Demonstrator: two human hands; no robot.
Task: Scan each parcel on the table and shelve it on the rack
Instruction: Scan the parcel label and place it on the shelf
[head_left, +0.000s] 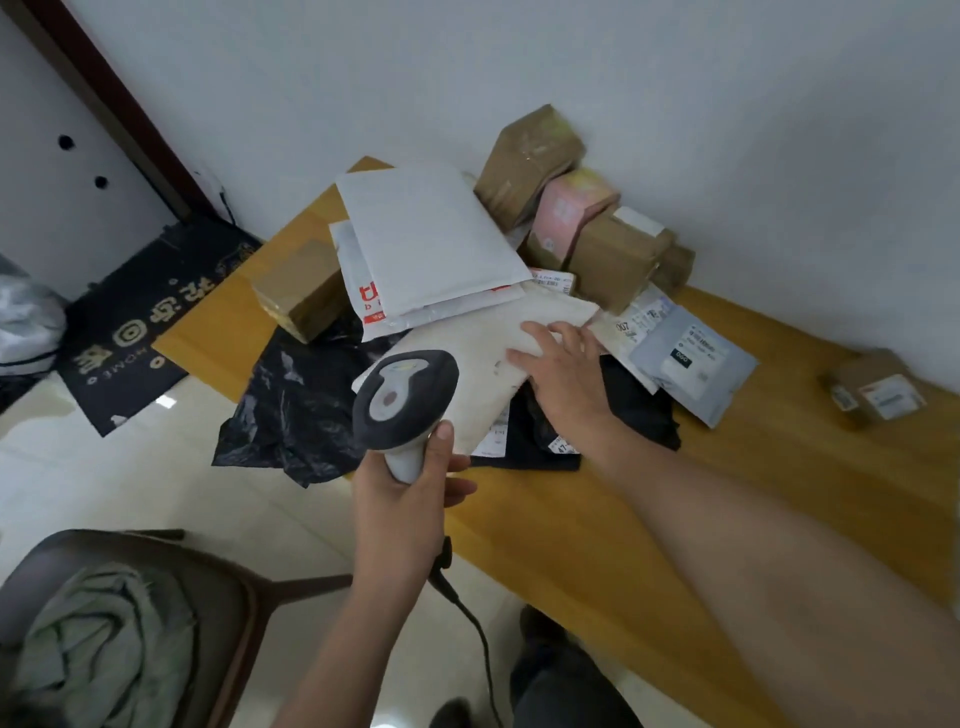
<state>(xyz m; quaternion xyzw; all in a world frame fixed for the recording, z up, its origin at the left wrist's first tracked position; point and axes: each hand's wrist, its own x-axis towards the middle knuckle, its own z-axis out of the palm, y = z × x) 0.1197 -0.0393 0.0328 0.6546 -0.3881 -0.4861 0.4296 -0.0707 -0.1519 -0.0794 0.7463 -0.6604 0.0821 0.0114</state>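
Observation:
My left hand (402, 488) grips the handle of a grey and white barcode scanner (405, 397), whose head points toward the parcel pile. My right hand (563, 371) holds a cream padded envelope (478, 358), fingers on top and thumb hidden beneath its edge. The envelope lies on black plastic mailers (291, 410) on the wooden table (623, 519). Behind it are a large white bubble mailer (426, 239), a white mailer with red print (371, 301), several brown cardboard boxes (613, 260) and a pink box (571, 208). A grey mailer (696, 358) lies to the right.
A small brown box (875, 395) sits alone at the table's far right by the white wall. A dark chair with green cloth (119, 644) stands at lower left. A black doormat (150, 322) lies on the tiled floor. The scanner's black cable (467, 618) hangs down.

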